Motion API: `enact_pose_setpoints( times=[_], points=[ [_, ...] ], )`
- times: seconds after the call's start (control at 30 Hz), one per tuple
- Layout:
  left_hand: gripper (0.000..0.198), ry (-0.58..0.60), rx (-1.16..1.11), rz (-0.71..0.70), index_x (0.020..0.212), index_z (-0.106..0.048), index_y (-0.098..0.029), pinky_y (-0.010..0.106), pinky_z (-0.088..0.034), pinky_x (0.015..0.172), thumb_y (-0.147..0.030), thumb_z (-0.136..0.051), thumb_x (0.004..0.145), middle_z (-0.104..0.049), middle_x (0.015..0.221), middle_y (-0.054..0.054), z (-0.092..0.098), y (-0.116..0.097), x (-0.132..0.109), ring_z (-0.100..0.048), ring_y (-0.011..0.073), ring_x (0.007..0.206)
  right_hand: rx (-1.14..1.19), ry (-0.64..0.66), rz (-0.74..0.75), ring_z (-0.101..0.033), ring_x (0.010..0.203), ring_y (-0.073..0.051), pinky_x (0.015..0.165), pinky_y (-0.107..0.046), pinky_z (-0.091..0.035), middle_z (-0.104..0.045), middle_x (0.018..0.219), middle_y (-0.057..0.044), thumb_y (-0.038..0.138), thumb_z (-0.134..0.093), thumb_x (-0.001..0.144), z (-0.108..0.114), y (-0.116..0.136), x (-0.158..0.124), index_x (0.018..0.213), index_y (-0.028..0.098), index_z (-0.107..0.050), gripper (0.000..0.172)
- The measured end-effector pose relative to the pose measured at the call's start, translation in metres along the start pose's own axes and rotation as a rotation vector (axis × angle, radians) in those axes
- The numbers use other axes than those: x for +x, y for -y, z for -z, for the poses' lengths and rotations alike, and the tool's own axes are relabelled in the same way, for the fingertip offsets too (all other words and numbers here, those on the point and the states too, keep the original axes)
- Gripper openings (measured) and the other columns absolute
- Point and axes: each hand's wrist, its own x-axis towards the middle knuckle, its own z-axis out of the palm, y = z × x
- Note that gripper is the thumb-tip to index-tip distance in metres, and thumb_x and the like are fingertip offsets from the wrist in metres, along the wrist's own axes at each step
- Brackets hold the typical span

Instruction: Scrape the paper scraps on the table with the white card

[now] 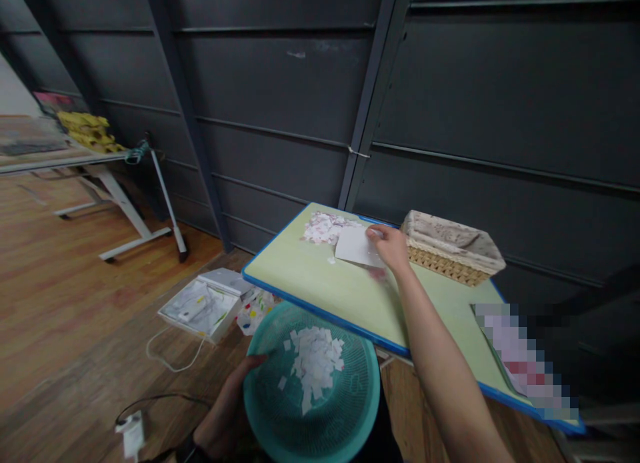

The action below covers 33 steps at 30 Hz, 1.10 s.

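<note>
My left hand (233, 396) grips the left rim of a round green plastic basket (357, 409), thumb over the edge. Small cut pieces of white paper (317, 359) lie heaped inside it. Over the pale green table (300, 276), my right hand (387, 243) pinches a white sheet of card or paper (356, 245) between thumb and fingers. The sheet is slightly tilted, and its lower right side is blurred. Just behind its left edge is a pile of small paper scraps (325, 227) on the tabletop.
A fabric-lined woven basket (450, 249) stands on the table to the right of my right hand. A pixelated item (520, 356) lies near the right corner. On the floor at left are an open white box (200, 309), a cable and a power strip (133, 433). A dark panelled wall (280, 83) rises behind.
</note>
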Motion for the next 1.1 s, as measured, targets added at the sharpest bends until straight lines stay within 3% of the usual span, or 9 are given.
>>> enact_pose_setpoints(
  times=[0.2,0.47,0.6,0.8,0.97,1.1],
  points=[
    [0.029,-0.007,-0.005,-0.014,0.101,-0.062,-0.01,0.031,-0.055,0.072,-0.03,-0.064,0.079,-0.079,0.072,0.007,-0.002,0.0,0.0,-0.073,0.0213,0.067,-0.004,0.0,0.009,-0.064,0.084,-0.024,0.076,-0.033,-0.045,-0.073,0.094,-0.009,0.037,-0.048,0.082,-0.002,0.002,-0.002,0.098,0.018,-0.073,0.035],
    [0.021,-0.031,0.023,-0.028,0.09,-0.065,-0.012,0.029,-0.056,0.067,-0.031,-0.064,0.079,-0.079,0.068,0.005,-0.003,0.0,-0.001,-0.072,0.0188,0.063,0.099,0.03,0.097,-0.064,0.089,-0.022,0.08,-0.032,-0.045,-0.073,0.099,-0.008,0.038,-0.049,0.083,-0.007,0.013,-0.007,0.098,0.018,-0.073,0.035],
    [0.025,-0.015,0.01,-0.022,0.096,-0.065,-0.011,0.03,-0.056,0.071,-0.031,-0.062,0.08,-0.08,0.072,0.005,-0.007,-0.002,-0.003,-0.073,0.02,0.067,0.07,0.003,0.069,-0.065,0.085,-0.023,0.077,-0.032,-0.046,-0.073,0.095,-0.01,0.037,-0.05,0.082,-0.005,0.011,-0.006,0.097,0.016,-0.073,0.035],
    [0.031,0.002,0.008,-0.04,0.103,-0.064,-0.011,0.031,-0.056,0.074,-0.031,-0.063,0.08,-0.08,0.074,0.004,-0.002,-0.001,0.0,-0.074,0.0223,0.07,0.146,0.069,0.105,-0.065,0.087,-0.023,0.078,-0.032,-0.046,-0.073,0.096,-0.008,0.038,-0.051,0.081,-0.006,0.011,-0.005,0.094,0.017,-0.073,0.033],
    [0.062,-0.023,-0.023,-0.044,0.134,-0.044,-0.008,0.036,-0.055,0.083,-0.031,-0.063,0.08,-0.081,0.086,0.008,-0.002,-0.002,0.0,-0.074,0.0262,0.084,0.196,0.016,0.045,-0.065,0.079,-0.023,0.072,-0.032,-0.046,-0.074,0.089,-0.008,0.04,-0.053,0.078,-0.005,0.01,-0.004,0.092,0.015,-0.074,0.035],
    [0.066,-0.041,-0.019,-0.072,0.139,-0.038,-0.01,0.038,-0.055,0.084,-0.028,-0.061,0.081,-0.081,0.088,0.008,-0.006,-0.005,0.001,-0.075,0.026,0.082,0.258,0.124,0.069,-0.064,0.083,-0.023,0.076,-0.033,-0.045,-0.073,0.091,-0.01,0.038,-0.057,0.074,-0.005,0.009,-0.003,0.087,0.015,-0.074,0.032]
  ],
)
